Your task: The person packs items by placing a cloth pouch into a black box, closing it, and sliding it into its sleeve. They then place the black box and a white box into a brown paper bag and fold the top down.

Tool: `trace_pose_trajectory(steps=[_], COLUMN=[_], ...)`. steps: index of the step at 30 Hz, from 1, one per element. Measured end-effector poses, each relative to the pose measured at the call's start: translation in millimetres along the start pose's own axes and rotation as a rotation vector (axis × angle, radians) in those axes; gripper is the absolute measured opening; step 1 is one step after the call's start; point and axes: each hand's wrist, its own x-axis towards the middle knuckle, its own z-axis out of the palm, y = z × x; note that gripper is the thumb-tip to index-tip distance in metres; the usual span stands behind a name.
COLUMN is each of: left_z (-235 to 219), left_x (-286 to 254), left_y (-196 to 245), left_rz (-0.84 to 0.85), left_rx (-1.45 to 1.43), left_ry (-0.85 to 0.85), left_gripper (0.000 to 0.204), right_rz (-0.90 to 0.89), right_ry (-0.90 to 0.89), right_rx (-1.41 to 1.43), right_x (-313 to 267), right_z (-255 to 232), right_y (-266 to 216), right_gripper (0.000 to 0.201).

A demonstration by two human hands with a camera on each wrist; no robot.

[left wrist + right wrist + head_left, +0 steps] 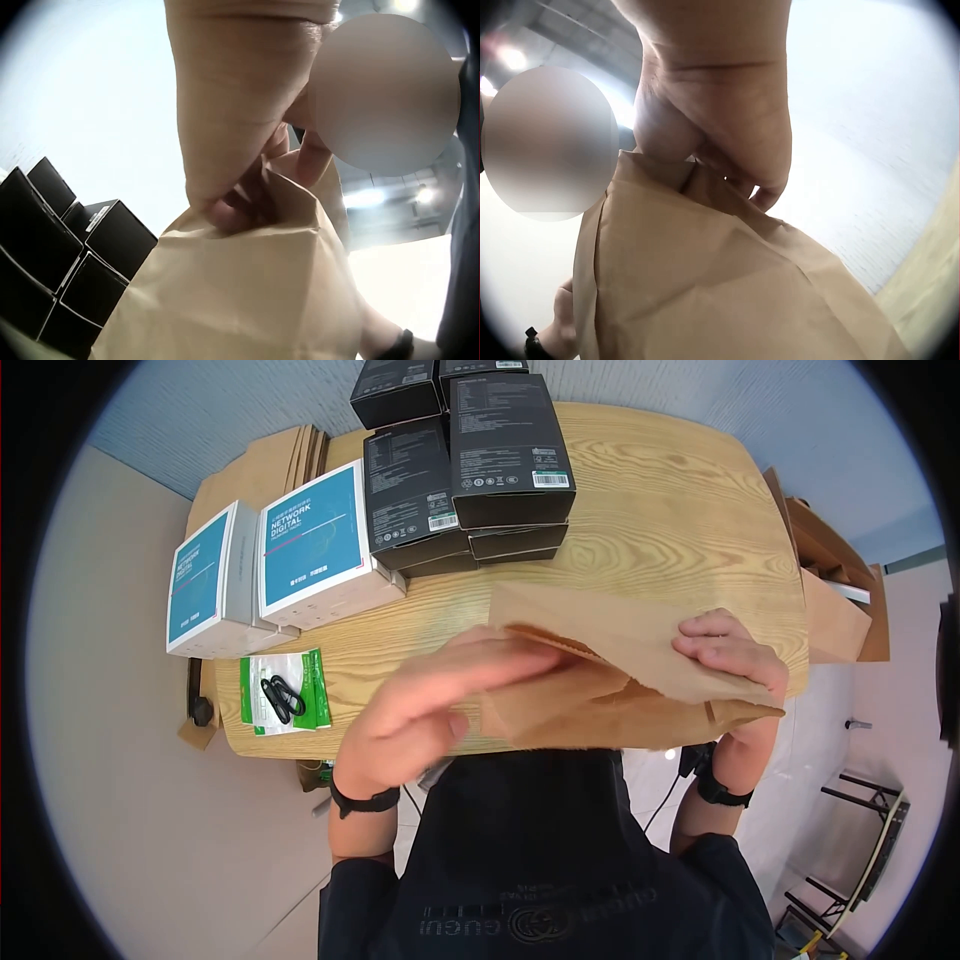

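Observation:
A brown paper bag [590, 705] [232, 289] [727, 292] is held over the table's front edge, its mouth parted. The fingers of my left hand [425, 695] [244, 112] reach in at the left end of the mouth, fairly straight, with the thumb apart from them. At the other end, my right hand [735, 655] [716, 105] grips the bag's rim, its fingers lying on the outer face and the thumb hidden. The bag's inside shows only in part.
White-and-blue boxes [315, 535] and stacked black boxes [510, 445] stand at the back and left of the wooden table [660, 470]. A black cable [283, 700] lies on green-and-white packets [315, 705]. Folded brown cardboard [250, 475] is behind; an open carton [835, 615] stands at right.

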Motion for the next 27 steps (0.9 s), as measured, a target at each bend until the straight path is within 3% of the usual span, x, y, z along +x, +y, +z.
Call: trace_pose_trajectory(steps=[3,4,5,7,8,11,15,17,21,27], left_z=[-14.3,-4.2,-7.2,-19.7,-23.4,-30.8,-23.0,-27.8,-20.9,-24.4], left_x=[2.8,5.8,12.1,36.1,42.6,54.1,61.4,67.8,68.7,54.0], left_y=[-16.5,-15.6,-13.3,-13.0,-13.9,-16.6,-15.2,-16.6,-15.9,-34.4], left_rz=[-0.042,-0.115,-0.117,0.404,0.403,0.308,0.214,0.309,0.316,0.432], left_rx=[0.011,0.126,0.127,0.599,0.598,0.589,0.483,0.565,0.558,0.583], left_ry=[0.023,0.211,0.212,0.137,0.134,-0.241,-0.191,-0.324,-0.364,-0.158], left_gripper=[0.054,0.060,0.060,0.061,0.061,0.029,0.015,0.016,0.020,0.016], right_rz=[-0.040,-0.046,-0.052,-0.064,-0.075,-0.064,-0.049,-0.037,-0.031,-0.075], right_ry=[-0.036,-0.038,-0.040,-0.044,-0.047,-0.057,-0.042,-0.018,-0.027,-0.024], right_rx=[0.033,0.027,0.022,0.026,0.029,-0.007,-0.055,-0.069,-0.111,-0.058], right_x=[2.0,2.2,2.0,0.7,-0.1,2.6,0.3,0.3,3.1,-0.3], right_z=[0.6,-0.9,-2.0,-3.5,-4.2,-2.9,-1.9,3.1,5.6,-3.1], right_y=[0.7,2.3,3.8,6.7,7.4,3.9,3.4,-1.9,-9.7,-5.6], right_gripper=[0.028,0.025,0.023,0.022,0.020,0.019,0.017,0.015,0.011,0.011])
